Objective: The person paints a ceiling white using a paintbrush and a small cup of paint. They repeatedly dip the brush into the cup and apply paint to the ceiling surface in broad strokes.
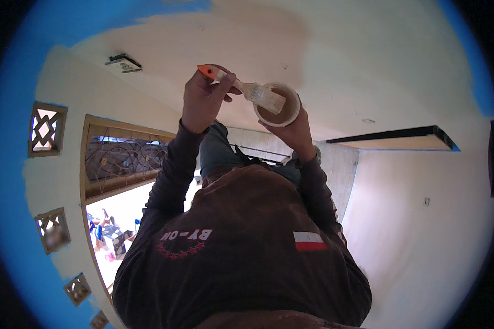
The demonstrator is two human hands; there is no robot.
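Observation:
My left hand [208, 101] is closed on a paintbrush [260, 96] with an orange-tipped handle and a pale, paint-covered head. The bristles are over or inside a round pale cup [271, 120], its inside partly hidden by the brush; whether they touch its contents I cannot tell. My right hand [291, 132] grips the cup from below, with its fingers partly hidden. Both hands are raised in front of my dark brown shirt, against a pale plastered surface [247, 44] with blue paint at its edges.
At left are patterned vent openings [46, 129] and a wide framed opening [126, 159] with metal grillwork, bright beyond with jumbled objects. A dark-edged ledge or panel [400, 140] juts out at right. A small dark-and-white fixture [123, 62] sits upper left.

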